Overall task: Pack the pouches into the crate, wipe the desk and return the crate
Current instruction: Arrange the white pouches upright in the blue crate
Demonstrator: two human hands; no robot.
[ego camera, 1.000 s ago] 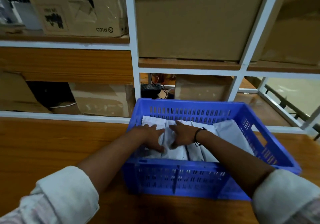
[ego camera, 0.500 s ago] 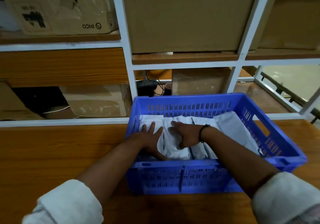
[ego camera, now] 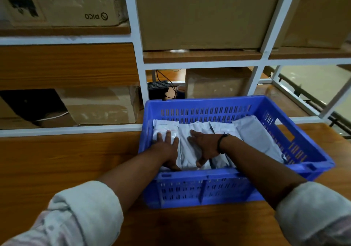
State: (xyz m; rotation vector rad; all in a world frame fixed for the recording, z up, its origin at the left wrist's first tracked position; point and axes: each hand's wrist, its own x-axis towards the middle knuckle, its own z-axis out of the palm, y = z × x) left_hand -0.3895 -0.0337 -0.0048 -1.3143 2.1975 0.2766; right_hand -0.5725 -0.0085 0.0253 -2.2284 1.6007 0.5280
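Behind the wooden desk (ego camera: 57,162) stood a white-framed shelf unit (ego camera: 136,59) loaded with cardboard boxes (ego camera: 201,14), one marked PICO. On the desk sat the blue crate (ego camera: 199,186), its slotted walls enclosing a row of white pouches (ego camera: 252,133); those nearest the front wall were partly screened by it. Both forearms reached over that wall. The left hand (ego camera: 167,147) lay flat, fingers spread, on the leftmost pouch; the right hand (ego camera: 205,147), flat too, pressed the next pouch, gripping nothing. Dark items behind the crate were indistinct.
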